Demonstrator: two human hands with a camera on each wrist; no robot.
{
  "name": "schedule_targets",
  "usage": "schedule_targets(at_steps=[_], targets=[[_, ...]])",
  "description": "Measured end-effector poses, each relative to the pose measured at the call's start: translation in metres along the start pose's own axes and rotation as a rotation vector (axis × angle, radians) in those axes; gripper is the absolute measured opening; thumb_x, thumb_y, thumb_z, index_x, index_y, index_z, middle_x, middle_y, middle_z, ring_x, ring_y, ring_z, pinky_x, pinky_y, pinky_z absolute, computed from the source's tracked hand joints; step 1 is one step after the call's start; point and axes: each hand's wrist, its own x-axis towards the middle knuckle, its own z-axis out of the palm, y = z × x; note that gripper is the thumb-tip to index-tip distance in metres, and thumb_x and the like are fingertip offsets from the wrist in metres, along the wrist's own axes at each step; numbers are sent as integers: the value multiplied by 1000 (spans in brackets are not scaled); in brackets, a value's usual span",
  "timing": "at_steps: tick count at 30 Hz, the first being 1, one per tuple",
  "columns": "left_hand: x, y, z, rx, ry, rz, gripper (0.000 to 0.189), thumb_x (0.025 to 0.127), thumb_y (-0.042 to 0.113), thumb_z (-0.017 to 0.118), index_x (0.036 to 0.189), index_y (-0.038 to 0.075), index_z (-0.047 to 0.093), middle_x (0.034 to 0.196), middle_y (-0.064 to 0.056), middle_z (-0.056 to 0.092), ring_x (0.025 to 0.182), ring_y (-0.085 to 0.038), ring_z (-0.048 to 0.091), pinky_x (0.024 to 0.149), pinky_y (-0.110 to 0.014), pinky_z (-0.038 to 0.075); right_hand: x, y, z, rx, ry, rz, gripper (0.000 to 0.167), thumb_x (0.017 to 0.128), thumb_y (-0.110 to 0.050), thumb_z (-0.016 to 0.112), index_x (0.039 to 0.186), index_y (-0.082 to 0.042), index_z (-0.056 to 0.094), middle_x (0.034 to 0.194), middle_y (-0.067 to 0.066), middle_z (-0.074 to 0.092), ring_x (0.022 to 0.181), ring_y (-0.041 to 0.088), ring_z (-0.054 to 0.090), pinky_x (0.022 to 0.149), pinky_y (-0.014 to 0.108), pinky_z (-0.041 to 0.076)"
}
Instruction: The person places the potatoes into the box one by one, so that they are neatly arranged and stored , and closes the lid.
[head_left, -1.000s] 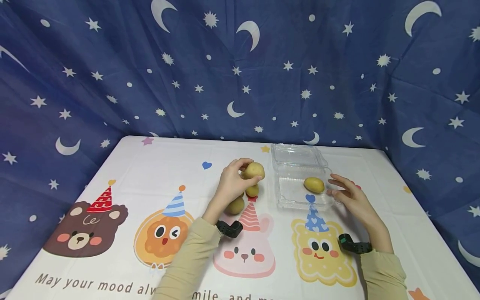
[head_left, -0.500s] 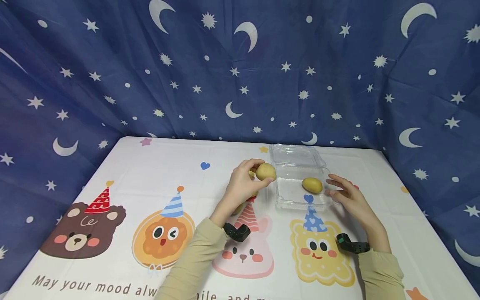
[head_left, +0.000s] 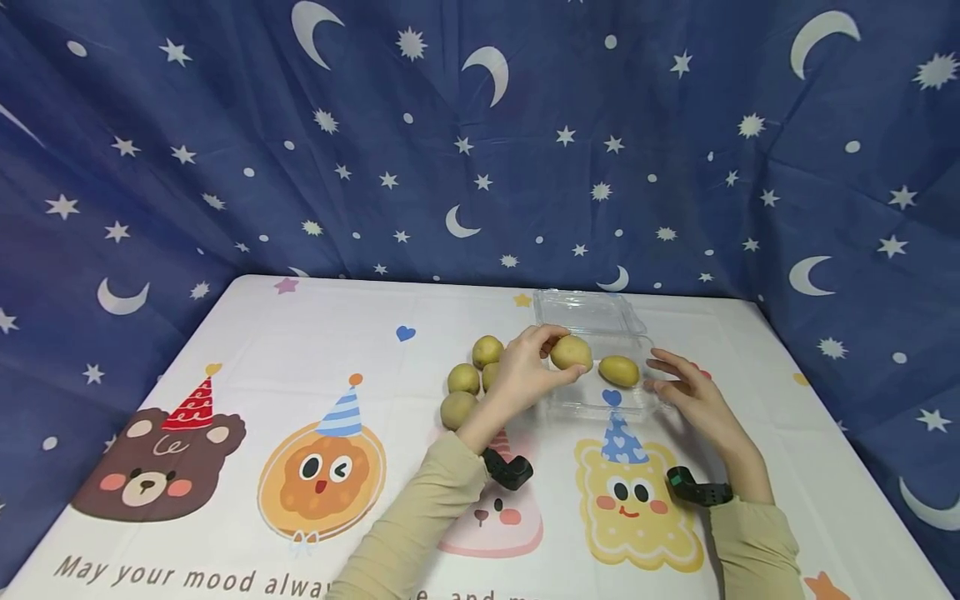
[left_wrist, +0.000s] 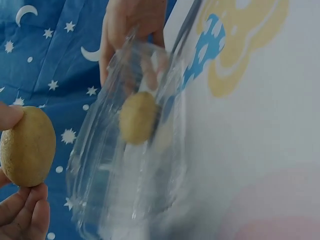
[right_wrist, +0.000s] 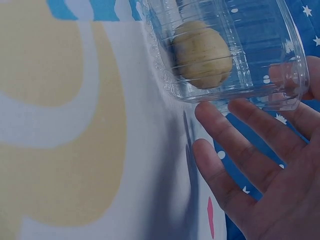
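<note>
In the head view my left hand (head_left: 531,367) holds a yellowish potato (head_left: 572,354) between thumb and fingertips, over the left part of a clear plastic clamshell box (head_left: 555,408). The left wrist view shows this potato (left_wrist: 30,147) pinched at both ends. Another potato (head_left: 619,371) lies inside the box, toward its right side. My right hand (head_left: 693,392) is at the box's right end, with fingers loosely spread. In the right wrist view the fingertips (right_wrist: 207,112) are right at the box wall, and one finger shows through the clear plastic.
Several potatoes (head_left: 462,379) lie clustered on the table left of the box, partly behind the left hand. The box's lid (head_left: 585,310) lies open toward the back. A printed white cloth (head_left: 322,325) covers the table, and a blue starry curtain (head_left: 420,150) hangs behind.
My left hand has carried its potato rightward, from above the cluster to over the box, uncovering more potatoes. The right hand has stayed at the box's right end.
</note>
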Motion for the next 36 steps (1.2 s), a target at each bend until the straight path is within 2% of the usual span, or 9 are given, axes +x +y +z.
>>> schedule_targets(at_steps=[6, 11, 20, 23, 30, 36], targets=[[4, 4, 15, -4, -16, 48, 48, 79, 33, 77, 122, 15, 62, 106, -2, 62, 95, -19, 59, 79, -18, 44, 0, -2, 0, -1, -6, 16, 54, 99, -12, 51, 147, 0, 31, 138, 31, 46, 96, -9, 61, 78, 13, 48], [7, 7, 28, 3, -32, 59, 48, 80, 32, 77, 123, 14, 62, 109, -2, 63, 98, -19, 60, 81, -17, 45, -1, -2, -1, 6, -8, 29, 54, 99, -13, 51, 147, 1, 31, 139, 31, 46, 96, -9, 60, 78, 15, 49], [12, 11, 51, 82, -65, 104, 49, 78, 33, 78, 121, 12, 64, 94, -1, 61, 84, -13, 55, 68, -13, 38, 0, -1, -1, 15, -10, 14, 54, 99, -13, 50, 147, 0, 31, 139, 31, 46, 97, -7, 61, 78, 15, 49], [13, 12, 55, 99, -80, 92, 51, 77, 34, 79, 121, 12, 65, 95, -1, 64, 84, -11, 57, 68, -13, 39, 0, -1, -1, 20, -16, 14, 54, 99, -13, 50, 148, 0, 30, 139, 31, 45, 97, -7, 61, 79, 16, 49], [18, 18, 63, 107, -134, 62, 51, 77, 33, 79, 121, 12, 65, 112, -2, 68, 93, -9, 62, 74, -12, 44, 0, 1, 0, 31, -12, -9, 53, 99, -11, 50, 147, 2, 30, 139, 31, 46, 98, -6, 62, 80, 12, 48], [22, 22, 71, 81, -183, -44, 46, 75, 29, 81, 117, 14, 68, 105, 0, 71, 84, -5, 59, 68, -13, 41, 0, 1, 0, 23, -3, -18, 52, 99, -10, 50, 147, 2, 31, 137, 32, 46, 97, -7, 62, 79, 9, 46]])
